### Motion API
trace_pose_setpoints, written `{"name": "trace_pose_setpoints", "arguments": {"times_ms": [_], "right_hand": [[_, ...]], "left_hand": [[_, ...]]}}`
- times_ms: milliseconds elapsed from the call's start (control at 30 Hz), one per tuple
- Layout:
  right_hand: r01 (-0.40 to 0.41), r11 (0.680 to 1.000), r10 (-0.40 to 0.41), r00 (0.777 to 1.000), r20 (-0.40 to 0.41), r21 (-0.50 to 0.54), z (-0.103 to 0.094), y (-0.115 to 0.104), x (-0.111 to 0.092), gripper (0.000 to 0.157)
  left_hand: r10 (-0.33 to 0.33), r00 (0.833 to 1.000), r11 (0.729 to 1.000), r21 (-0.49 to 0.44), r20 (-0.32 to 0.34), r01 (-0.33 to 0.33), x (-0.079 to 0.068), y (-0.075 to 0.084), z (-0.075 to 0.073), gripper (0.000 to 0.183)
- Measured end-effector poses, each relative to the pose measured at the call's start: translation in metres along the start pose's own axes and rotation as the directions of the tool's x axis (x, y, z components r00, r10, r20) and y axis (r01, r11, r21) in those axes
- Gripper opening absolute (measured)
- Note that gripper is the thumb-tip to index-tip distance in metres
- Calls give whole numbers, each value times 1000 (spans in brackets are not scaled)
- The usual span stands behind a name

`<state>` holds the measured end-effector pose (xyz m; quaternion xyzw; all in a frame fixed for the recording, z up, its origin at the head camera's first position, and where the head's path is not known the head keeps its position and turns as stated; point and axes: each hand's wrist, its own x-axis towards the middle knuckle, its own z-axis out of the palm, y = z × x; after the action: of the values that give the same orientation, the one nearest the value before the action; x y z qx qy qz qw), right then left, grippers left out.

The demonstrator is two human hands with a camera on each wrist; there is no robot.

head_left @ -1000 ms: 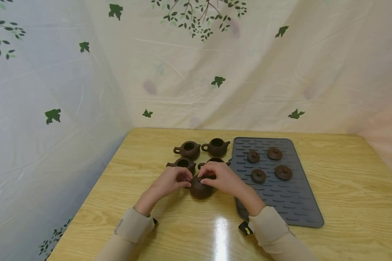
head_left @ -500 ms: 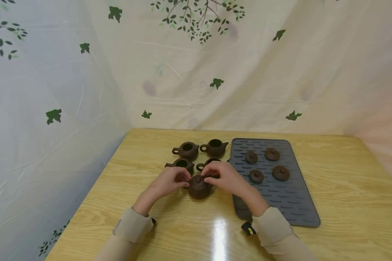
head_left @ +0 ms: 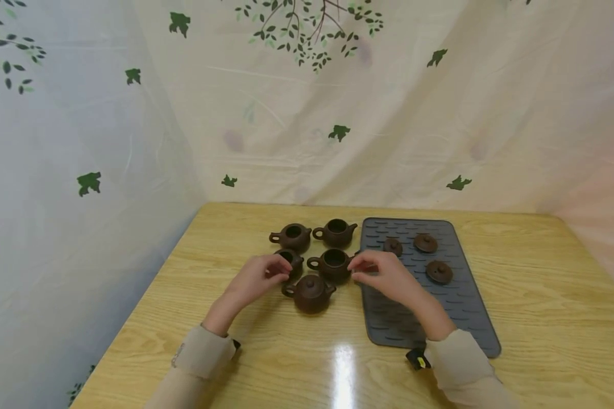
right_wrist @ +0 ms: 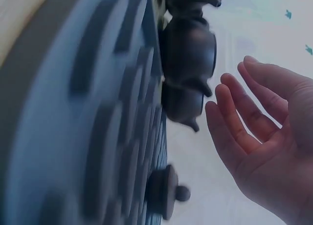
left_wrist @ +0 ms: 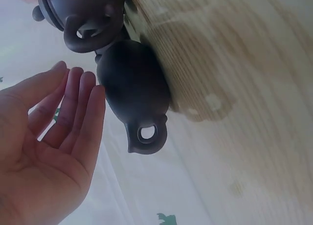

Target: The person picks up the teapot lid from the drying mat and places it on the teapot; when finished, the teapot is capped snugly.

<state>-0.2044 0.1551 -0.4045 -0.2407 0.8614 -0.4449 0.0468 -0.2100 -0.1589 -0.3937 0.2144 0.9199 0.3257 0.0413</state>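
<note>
A dark brown lidded teapot (head_left: 311, 298) stands nearest the person, its lid seated on top. My left hand (head_left: 253, 278) holds nothing; its loosely bent fingers overlap a lidless teapot (head_left: 295, 266) in the head view. In the left wrist view the thumb and fingers lie relaxed beside that teapot's dark body (left_wrist: 134, 80). My right hand (head_left: 386, 278) is empty too, above the left edge of the grey mat (head_left: 471, 324), fingertips by the spout side of another lidless teapot (head_left: 334, 268). The right wrist view shows its fingers apart, with a knobbed lid (right_wrist: 167, 191) below.
Two more lidless teapots, one at back left (head_left: 293, 236) and one at back right (head_left: 336, 233), stand behind. On the mat lie a small lid (head_left: 393, 246), a wider lid (head_left: 426, 243) and a front lid (head_left: 439, 272). A printed cloth (head_left: 286, 153) hangs behind the table.
Both hands have come away from the lidded teapot: the left slightly left, the right to the right over the mat, covering one lid there. The lid stays on the teapot.
</note>
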Motion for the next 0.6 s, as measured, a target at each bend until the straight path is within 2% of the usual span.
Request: {"name": "trace_pose_setpoints", "arguments": {"times_ms": [300,600], "right_hand": [[-83,993,78,995,-67,-80,-25,27,-23,20],[-119,985,99,983,-154,-126,-41,42,-39,19]], "left_hand": [[-37,994,999,-20,-104,35,4,-6,-13,17],[-67,988,998,-7,-142,67,9,-18,-17,16]]}}
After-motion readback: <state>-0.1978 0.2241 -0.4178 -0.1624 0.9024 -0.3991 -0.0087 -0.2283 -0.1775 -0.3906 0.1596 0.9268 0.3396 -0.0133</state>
